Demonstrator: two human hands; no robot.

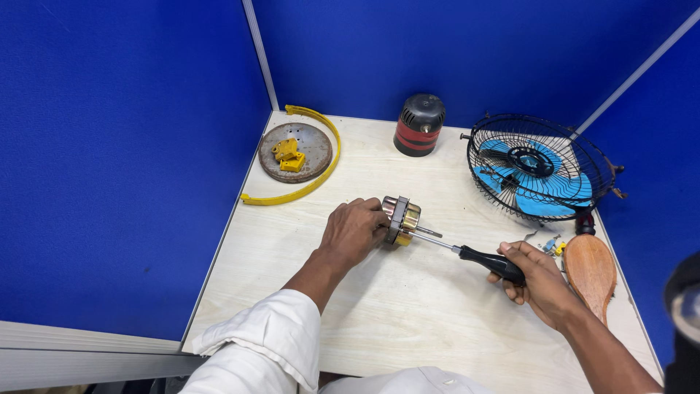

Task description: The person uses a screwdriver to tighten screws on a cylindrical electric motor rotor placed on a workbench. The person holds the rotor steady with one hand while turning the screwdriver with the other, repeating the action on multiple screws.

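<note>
The left hand (355, 230) is wrapped around a small fan motor (400, 219), pinning it on the pale surface (408, 314). The right hand (536, 279) grips the black handle of a screwdriver (467, 254), whose tip meets the motor's right side. Beyond the motor stands a black-and-red housing (419, 124); right of the motor sits a caged blue fan (536, 166), left a round plate (295, 152) with yellow pieces

A pale wooden table (408, 306) carries a rusty round plate (313, 149), a curved yellow strip (321, 179), a black-and-red motor cover (419, 124), a caged blue fan (536, 168) and a wooden paddle (590, 270).
</note>
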